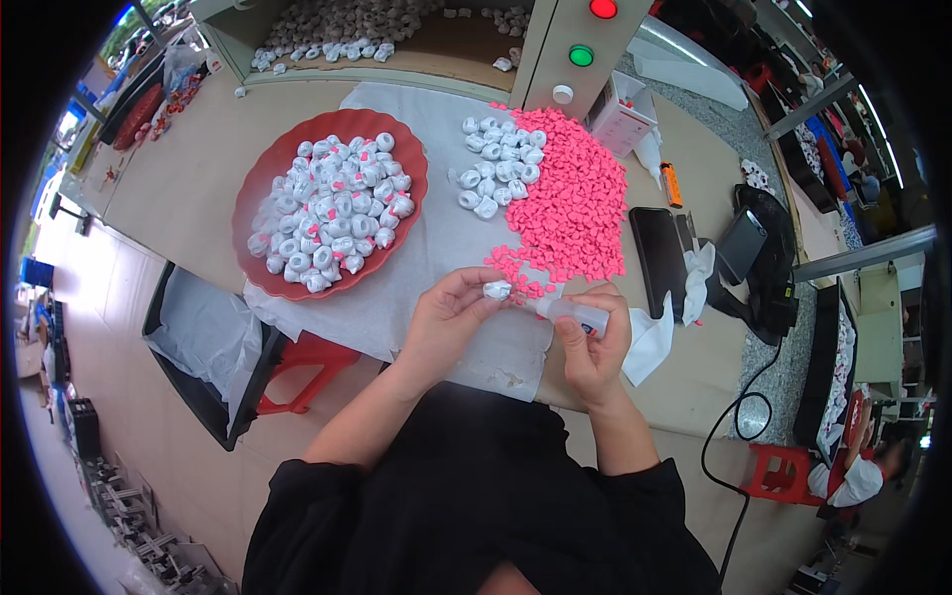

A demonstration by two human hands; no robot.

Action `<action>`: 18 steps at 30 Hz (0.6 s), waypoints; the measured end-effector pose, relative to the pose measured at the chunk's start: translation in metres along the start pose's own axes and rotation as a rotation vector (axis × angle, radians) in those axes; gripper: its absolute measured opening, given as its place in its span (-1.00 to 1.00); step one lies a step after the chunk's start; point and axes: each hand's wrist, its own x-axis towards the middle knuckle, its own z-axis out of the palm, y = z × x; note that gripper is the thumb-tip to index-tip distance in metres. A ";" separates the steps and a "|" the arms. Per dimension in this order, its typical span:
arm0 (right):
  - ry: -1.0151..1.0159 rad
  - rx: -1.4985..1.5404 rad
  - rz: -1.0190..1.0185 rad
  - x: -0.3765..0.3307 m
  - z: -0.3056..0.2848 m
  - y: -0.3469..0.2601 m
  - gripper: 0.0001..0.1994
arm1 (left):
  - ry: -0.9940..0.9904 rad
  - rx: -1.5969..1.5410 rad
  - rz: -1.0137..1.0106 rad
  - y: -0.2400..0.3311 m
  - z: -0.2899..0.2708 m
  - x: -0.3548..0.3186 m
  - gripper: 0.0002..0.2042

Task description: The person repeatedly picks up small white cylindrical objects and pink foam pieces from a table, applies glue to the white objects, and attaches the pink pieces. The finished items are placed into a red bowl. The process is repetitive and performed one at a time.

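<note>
A small white part [497,290] is pinched between the thumb and fingertips of the left hand [451,309], which is raised just above the white cloth [436,238] spread on the table [188,178]. The left forearm is brought in from the lower edge and angled up to the right, with the wrist bent slightly inward. A small translucent squeeze bottle [575,314] is gripped by the right hand [595,352], the fingers curled round its body and the nozzle pointed left toward the white part; whether the tip touches the part cannot be told for certain. The right forearm is held nearly upright in the picture, close to the body.

Just beyond the hands a heap of small pink pieces [570,193] is spread on the cloth, with a cluster of plain white parts [493,164] touching its left edge. Farther left, a red dish [260,198] is filled with white parts marked with pink. A dark phone [658,260] is laid to the right of the pink heap.
</note>
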 end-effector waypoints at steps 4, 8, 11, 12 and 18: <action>-0.006 0.023 0.024 0.000 0.001 -0.003 -0.75 | -0.010 0.003 0.002 0.000 0.000 -0.001 -0.76; -0.008 0.019 0.015 -0.001 0.001 -0.001 -0.76 | -0.006 0.013 -0.009 0.000 0.000 -0.001 -0.76; -0.006 0.026 0.021 0.000 0.001 -0.002 -0.76 | -0.002 0.010 -0.009 0.000 0.000 -0.001 -0.76; -0.007 0.030 0.026 0.000 0.001 -0.002 -0.77 | -0.005 0.011 -0.005 0.000 0.000 -0.001 -0.76; 0.004 0.041 0.053 0.002 0.000 -0.005 -0.78 | -0.023 -0.001 0.006 0.000 -0.001 -0.001 -0.75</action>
